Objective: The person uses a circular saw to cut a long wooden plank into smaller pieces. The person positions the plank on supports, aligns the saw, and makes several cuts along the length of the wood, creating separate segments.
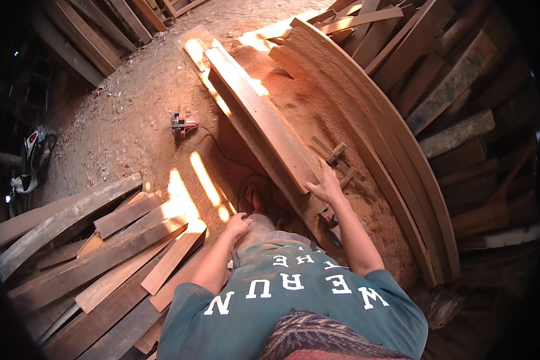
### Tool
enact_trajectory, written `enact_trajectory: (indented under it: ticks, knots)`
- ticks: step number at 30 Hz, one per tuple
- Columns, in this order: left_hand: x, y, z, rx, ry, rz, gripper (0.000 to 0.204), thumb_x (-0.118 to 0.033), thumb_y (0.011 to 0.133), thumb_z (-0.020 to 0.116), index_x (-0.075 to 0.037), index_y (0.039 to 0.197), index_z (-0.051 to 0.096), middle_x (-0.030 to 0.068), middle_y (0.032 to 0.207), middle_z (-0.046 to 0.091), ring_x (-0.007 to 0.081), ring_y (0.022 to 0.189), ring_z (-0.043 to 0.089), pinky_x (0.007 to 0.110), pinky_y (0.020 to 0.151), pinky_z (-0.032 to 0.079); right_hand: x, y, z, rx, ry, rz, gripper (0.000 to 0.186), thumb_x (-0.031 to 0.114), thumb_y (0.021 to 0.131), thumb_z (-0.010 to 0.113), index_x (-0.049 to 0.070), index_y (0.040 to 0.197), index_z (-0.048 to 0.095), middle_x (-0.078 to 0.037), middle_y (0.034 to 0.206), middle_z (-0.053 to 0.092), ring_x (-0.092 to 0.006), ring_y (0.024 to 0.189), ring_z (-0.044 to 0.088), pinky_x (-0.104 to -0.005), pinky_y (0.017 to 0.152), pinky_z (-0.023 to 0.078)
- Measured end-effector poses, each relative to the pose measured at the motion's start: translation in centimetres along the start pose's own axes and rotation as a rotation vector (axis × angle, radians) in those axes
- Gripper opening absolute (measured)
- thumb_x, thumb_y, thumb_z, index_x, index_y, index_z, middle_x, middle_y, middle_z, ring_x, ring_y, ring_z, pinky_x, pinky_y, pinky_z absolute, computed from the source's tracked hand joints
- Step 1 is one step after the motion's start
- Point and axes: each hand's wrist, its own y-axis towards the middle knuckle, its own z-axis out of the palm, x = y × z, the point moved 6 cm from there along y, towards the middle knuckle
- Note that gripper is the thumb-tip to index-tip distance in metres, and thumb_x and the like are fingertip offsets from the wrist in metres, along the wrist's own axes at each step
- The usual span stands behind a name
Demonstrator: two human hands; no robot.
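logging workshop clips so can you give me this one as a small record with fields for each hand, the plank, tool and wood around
left hand: near the left thigh, no held thing visible
right hand: at the near end of the long plank; grip unclear
long plank: runs away toward the upper left
power tool: red and dark, on the ground, left of the plank
wood pile: lower left
long boards: right side

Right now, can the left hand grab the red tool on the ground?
Probably not without bending or stepping forward. The left hand is down by the person's leg, and the red tool lies well ahead on the ground. Nothing seems to block the way, though.
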Motion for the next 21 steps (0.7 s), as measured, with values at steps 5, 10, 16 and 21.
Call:
enact_trajectory:
  ticks: [5, 10, 16, 21]
  knots:
    - [-0.8, -0.2, 3.9, 0.103, 0.096, 0.056, 0.070, -0.037, 0.091, 0.076, 0.002, 0.147, 0.060, 0.0244, 0.144, 0.066, 0.0359, 0.135, 0.064, 0.041, 0.115, 0.049, -9.3, -12.8, -3.8, -0.110, -0.049, 0.169, 0.098, 0.037, 0.078, 0.086, 0.003, 0.158, 0.042, -0.029, 0.151, 0.054, -0.0466, 0.142, 0.049, -0.0532, 0.119, 0.042]
    - [-0.1, 3.3, 4.9, 0.090, 0.251, 0.122, 0.073, -0.041, 0.090, 0.075, 0.002, 0.147, 0.061, 0.0237, 0.144, 0.066, 0.0354, 0.135, 0.064, 0.041, 0.116, 0.049, -15.0, -21.7, -4.2, -0.224, -0.002, 0.169, 0.079, 0.033, 0.070, 0.090, 0.004, 0.136, 0.058, -0.025, 0.130, 0.062, -0.0451, 0.126, 0.058, -0.0526, 0.108, 0.049]
    - [-4.1, 4.4, 4.1, 0.080, 0.369, 0.142, 0.067, -0.040, 0.091, 0.078, -0.004, 0.146, 0.064, 0.0221, 0.144, 0.067, 0.0346, 0.133, 0.065, 0.041, 0.114, 0.050, -20.6, -23.4, -0.6, -0.185, 0.180, 0.371, 0.041, 0.028, 0.079, 0.082, 0.012, 0.116, 0.075, -0.020, 0.102, 0.075, -0.0420, 0.103, 0.071, -0.0500, 0.093, 0.056]
    - [-3.9, 5.3, 5.2, 0.148, 0.172, 0.140, 0.066, -0.034, 0.094, 0.079, 0.001, 0.146, 0.062, 0.0209, 0.142, 0.069, 0.0329, 0.130, 0.067, 0.041, 0.110, 0.053, -17.1, -22.1, -2.0, -0.292, 0.348, 0.369, 0.025, 0.011, 0.076, 0.077, 0.007, 0.101, 0.076, -0.014, 0.085, 0.075, -0.0235, 0.083, 0.072, -0.0392, 0.076, 0.056]
